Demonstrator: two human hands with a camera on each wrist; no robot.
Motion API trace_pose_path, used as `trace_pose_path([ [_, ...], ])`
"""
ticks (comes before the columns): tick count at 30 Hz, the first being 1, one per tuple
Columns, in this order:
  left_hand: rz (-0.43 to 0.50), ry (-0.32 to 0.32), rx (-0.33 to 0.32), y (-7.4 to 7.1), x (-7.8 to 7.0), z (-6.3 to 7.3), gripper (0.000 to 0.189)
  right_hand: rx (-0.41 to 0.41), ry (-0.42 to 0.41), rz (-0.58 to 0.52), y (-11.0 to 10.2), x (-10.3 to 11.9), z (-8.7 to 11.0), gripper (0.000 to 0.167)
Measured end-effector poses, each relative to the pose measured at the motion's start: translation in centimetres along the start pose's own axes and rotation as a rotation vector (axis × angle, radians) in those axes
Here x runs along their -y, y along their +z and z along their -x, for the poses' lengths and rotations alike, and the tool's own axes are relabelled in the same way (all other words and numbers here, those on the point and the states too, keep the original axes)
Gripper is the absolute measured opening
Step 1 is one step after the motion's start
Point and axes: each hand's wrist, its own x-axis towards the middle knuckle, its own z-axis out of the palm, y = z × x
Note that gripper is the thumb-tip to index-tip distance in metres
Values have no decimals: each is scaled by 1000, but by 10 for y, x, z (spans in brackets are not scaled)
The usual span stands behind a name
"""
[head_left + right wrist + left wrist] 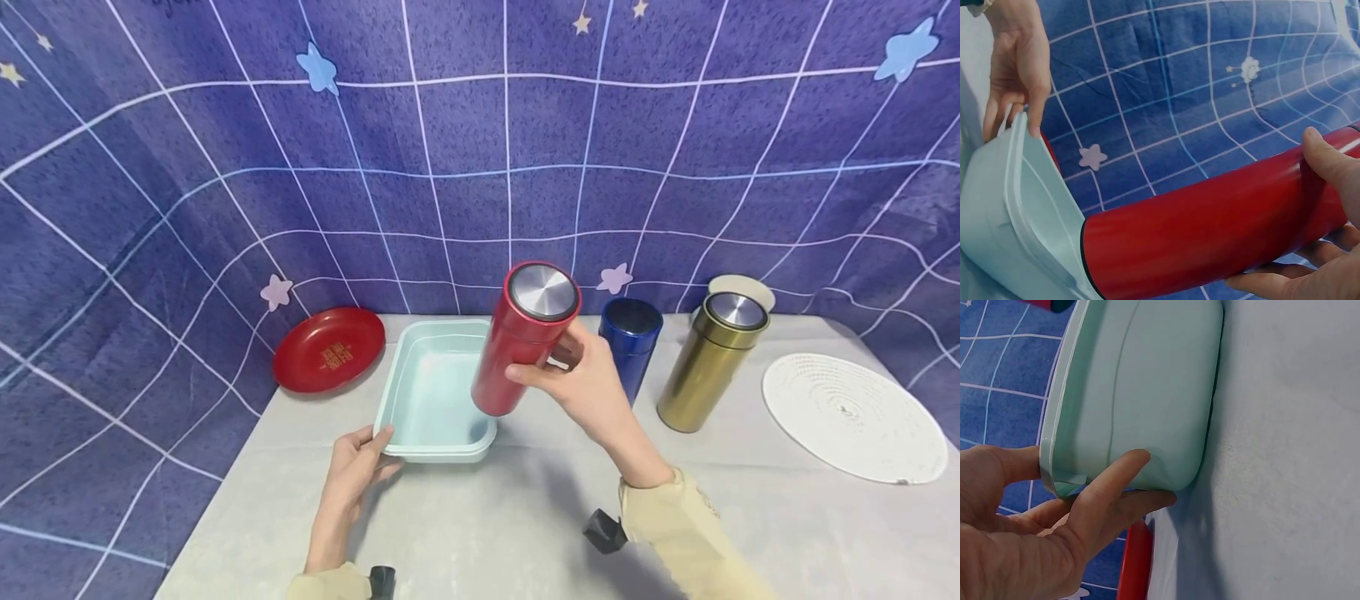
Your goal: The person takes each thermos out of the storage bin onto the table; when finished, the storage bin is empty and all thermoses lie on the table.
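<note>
My right hand point(592, 383) grips a red thermos flask point(517, 350) with a silver-topped lid, thumb on one side and fingers round the other. The flask tilts, its base over the right part of a pale mint plastic basin point(442, 454). At the basin's near left corner, my left hand point(356, 467) pinches the rim, thumb on top and fingers against the outer wall. In the left wrist view those fingers point(1129, 469) lie along the basin's side. The right wrist view shows the flask's dark-edged base close to the basin rim point(1013, 181).
A red plate point(330, 350) with gold lettering lies behind left of the basin. To the right stand a blue flask point(630, 342) and a gold flask point(697, 375), a pale round object point(742, 287) behind, and a white woven round mat point(855, 417). A blue-purple gridded cloth point(465, 167) backs the table.
</note>
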Motion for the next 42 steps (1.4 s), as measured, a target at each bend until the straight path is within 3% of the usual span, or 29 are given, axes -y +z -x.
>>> trace_pose_path([
  [6, 2, 3, 2, -2, -3, 0, 48, -46, -2, -13, -16, -3, 5, 54],
  [16, -9, 6, 2, -5, -4, 1, 48, -76, 16, 89, -25, -13, 16, 52],
  [27, -13, 3, -7, -3, -3, -1, 47, -68, 83, 128, -20, -43, 18, 60],
  [42, -44, -6, -27, 4, -1, 0, 48, -84, 94, 141, -13, -77, 5, 62],
])
